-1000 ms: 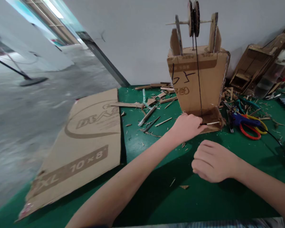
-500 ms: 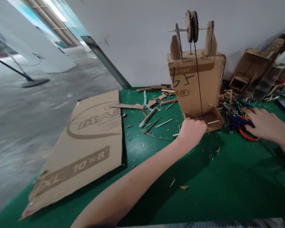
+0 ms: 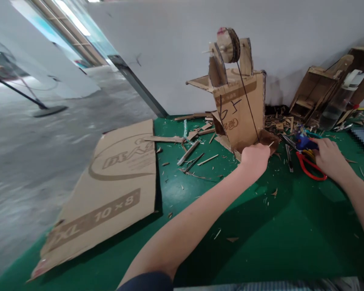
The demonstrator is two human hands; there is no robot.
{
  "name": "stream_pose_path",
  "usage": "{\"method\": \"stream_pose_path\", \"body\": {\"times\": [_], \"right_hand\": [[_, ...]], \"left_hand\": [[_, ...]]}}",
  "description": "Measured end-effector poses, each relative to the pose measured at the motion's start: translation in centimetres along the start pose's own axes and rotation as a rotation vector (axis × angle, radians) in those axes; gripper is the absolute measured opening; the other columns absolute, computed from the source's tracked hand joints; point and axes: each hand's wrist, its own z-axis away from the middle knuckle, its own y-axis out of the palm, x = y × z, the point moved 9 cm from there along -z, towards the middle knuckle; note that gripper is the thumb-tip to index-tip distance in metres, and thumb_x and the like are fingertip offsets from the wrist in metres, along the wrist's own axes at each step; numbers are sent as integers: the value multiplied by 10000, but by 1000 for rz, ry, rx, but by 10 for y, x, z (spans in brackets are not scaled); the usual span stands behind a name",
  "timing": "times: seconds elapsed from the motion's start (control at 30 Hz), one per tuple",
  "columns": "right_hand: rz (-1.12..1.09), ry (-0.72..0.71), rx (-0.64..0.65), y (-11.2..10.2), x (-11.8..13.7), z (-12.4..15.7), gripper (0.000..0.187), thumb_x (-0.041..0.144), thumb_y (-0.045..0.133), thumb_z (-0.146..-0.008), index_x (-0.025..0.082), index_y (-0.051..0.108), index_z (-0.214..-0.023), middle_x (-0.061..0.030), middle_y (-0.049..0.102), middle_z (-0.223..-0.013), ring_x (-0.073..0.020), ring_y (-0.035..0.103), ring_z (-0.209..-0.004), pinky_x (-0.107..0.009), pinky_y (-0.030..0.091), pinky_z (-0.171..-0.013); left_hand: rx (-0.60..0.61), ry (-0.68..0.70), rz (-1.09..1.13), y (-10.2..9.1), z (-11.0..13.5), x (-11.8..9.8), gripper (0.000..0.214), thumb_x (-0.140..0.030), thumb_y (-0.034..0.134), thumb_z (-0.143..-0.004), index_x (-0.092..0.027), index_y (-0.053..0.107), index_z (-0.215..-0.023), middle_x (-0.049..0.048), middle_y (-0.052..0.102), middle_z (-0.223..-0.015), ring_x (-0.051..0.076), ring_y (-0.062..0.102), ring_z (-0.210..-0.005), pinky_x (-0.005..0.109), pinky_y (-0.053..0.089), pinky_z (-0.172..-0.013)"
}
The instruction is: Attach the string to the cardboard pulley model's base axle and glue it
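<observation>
A tall cardboard tower (image 3: 236, 109) stands on the green mat (image 3: 276, 230), with a cardboard pulley wheel (image 3: 229, 39) on top. A black string (image 3: 248, 107) runs down its front. My left hand (image 3: 255, 157) is closed on the tower's bottom flap, where a thin stick pokes out. The tower is turned at an angle to me. My right hand (image 3: 329, 155) reaches to the right of the tower. Its fingers curl onto a blue tool (image 3: 303, 142) lying on red-handled scissors (image 3: 309, 170).
A large flat cardboard sheet (image 3: 115, 182) printed "10×8" hangs over the mat's left edge. Cardboard strips and sticks (image 3: 194, 149) litter the mat left of the tower. A cardboard box frame (image 3: 315, 89) and a clear bottle (image 3: 336, 103) lean on the back wall at right.
My right hand moved from the front of the mat out to the blue tool and scissors. My left hand kept its hold while the tower swung round to an angle.
</observation>
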Motion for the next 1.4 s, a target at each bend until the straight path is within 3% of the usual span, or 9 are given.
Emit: {"method": "stream_pose_path", "body": {"times": [0.17, 0.27, 0.4, 0.47, 0.6, 0.77, 0.9, 1.2, 1.4], "right_hand": [[81, 113, -99, -2, -14, -4, 387, 243, 406, -925, 98, 519, -1265, -196, 584, -1121, -326, 530, -1060, -476, 435, -915], [126, 92, -41, 9, -13, -7, 352, 232, 423, -911, 105, 546, -1215, -181, 574, -1110, -324, 512, -1049, -463, 427, -905], [103, 106, 6, 26, -16, -6, 333, 240, 410, -914, 103, 566, -1174, -178, 574, -1088, -315, 505, -1002, -448, 435, -883], [87, 102, 8, 30, -16, -6, 349, 235, 387, -920, 93, 557, -1190, -180, 579, -1086, -316, 509, -1014, -456, 430, -902], [132, 28, 31, 30, -6, -8, 388, 228, 295, -955, 41, 528, -1204, -213, 588, -1073, -331, 517, -1029, -482, 413, -923], [122, 63, -9, 23, -4, -9, 494, 293, 330, -956, -3, 417, -1343, -247, 549, -1146, -344, 496, -1030, -496, 425, -910], [97, 128, -10, 26, -13, -6, 576, 205, 379, -893, 3, 340, -1431, -242, 513, -1161, -356, 461, -1086, -507, 427, -922], [154, 110, -9, 21, -9, -1, 624, 126, 349, -863, 13, 328, -1477, -208, 518, -1077, -322, 460, -995, -491, 452, -895], [211, 234, 17, 27, -22, 1, 642, 353, 429, -900, 57, 392, -1467, -230, 558, -1066, -370, 501, -974, -528, 460, -792]], "left_hand": [[-87, -38, 27, -33, 31, 6, 333, -359, 499, -950, -122, 712, -854, 140, 702, -770, 310, 713, -771, 360, 524, -583], [-227, -118, 63, -71, 50, 33, 394, -420, 464, -955, -157, 669, -745, 66, 628, -613, 233, 649, -587, 327, 468, -536], [-923, -273, 228, -140, 86, 100, 355, -420, 477, -933, -204, 574, -668, 27, 578, -617, 167, 574, -593, 324, 437, -609], [-1120, -234, 373, -146, 93, 127, 195, -361, 540, -900, -224, 572, -764, 15, 580, -677, 148, 568, -634, 304, 441, -627], [-1075, -210, 650, -122, 71, 155, 150, -386, 572, -886, -238, 550, -896, 10, 592, -761, 131, 573, -676, 263, 429, -571], [-879, -196, 672, -92, 44, 143, 283, -451, 586, -868, -203, 542, -996, 41, 631, -877, 149, 595, -766, 255, 441, -616], [-686, -178, 602, -81, 31, 135, 212, -369, 613, -846, -187, 560, -939, 15, 593, -729, 140, 566, -671, 262, 423, -620], [-620, -210, 581, -91, 42, 105, 129, -315, 547, -879, -186, 550, -870, 30, 637, -751, 145, 586, -647, 285, 433, -605], [-542, -290, 515, -97, 53, 81, 193, -316, 574, -880, -218, 475, -746, 44, 608, -681, 174, 584, -645, 320, 429, -618]]}}
